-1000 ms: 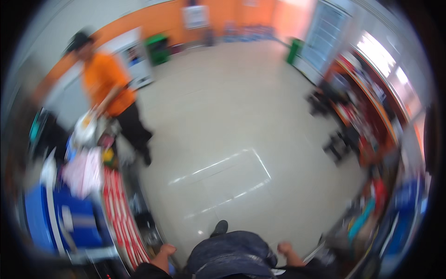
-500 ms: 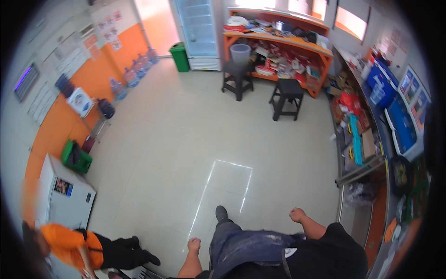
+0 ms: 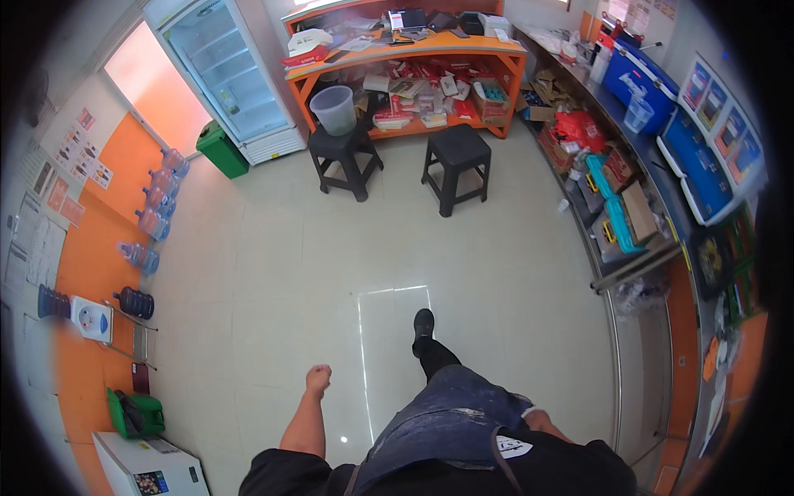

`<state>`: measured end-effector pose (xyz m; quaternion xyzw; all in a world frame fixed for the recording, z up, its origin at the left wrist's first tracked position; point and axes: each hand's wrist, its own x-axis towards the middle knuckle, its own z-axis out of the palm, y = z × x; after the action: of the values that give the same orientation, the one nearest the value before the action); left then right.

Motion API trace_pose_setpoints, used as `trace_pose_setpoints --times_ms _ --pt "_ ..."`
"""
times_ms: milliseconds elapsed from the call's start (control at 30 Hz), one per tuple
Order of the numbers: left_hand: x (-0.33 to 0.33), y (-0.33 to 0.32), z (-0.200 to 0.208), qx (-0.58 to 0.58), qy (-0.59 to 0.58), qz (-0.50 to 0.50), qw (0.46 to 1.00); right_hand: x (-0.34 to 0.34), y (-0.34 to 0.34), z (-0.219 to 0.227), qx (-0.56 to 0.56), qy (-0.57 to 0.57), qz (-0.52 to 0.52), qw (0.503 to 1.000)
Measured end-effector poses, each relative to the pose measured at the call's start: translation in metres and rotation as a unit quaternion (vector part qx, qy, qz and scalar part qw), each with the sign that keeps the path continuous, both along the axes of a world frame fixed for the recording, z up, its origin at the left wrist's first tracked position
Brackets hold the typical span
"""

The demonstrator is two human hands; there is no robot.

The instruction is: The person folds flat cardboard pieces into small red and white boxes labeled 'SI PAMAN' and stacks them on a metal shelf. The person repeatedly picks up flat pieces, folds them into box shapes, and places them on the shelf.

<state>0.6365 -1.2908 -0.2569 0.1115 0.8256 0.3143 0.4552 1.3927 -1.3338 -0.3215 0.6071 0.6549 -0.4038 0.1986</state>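
Note:
My left hand (image 3: 318,379) hangs out in front of me over the tiled floor, its fingers curled into a loose fist with nothing showing in it. Close to my right side, my right hand (image 3: 529,411) is mostly hidden by the dark blue apron (image 3: 442,426) that I wear, so its fingers do not show. One black shoe (image 3: 423,322) is stepped forward on the floor. Neither hand touches any of the furniture around the room.
Two black stools (image 3: 457,157) stand ahead, the left one bearing a translucent bucket (image 3: 335,110). Behind them is a cluttered orange counter (image 3: 397,61). A glass-door fridge (image 3: 227,78) stands far left, a loaded steel counter (image 3: 637,136) along the right, water bottles (image 3: 157,223) along the left wall.
I have stepped forward, and the view has turned right. The left hand has swung forward; the right has dropped back beside the apron. The person in orange has left the view.

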Motion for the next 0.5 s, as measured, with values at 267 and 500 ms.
trace_pose_setpoints --times_ms 267,500 --pt "-0.075 0.19 0.091 -0.031 0.081 -0.133 0.987 -0.145 0.317 -0.044 -0.002 -0.011 0.175 0.984" --pt "-0.095 0.168 -0.001 -0.111 0.272 -0.601 0.743 -0.32 0.705 0.048 0.247 0.205 -0.191 0.928"
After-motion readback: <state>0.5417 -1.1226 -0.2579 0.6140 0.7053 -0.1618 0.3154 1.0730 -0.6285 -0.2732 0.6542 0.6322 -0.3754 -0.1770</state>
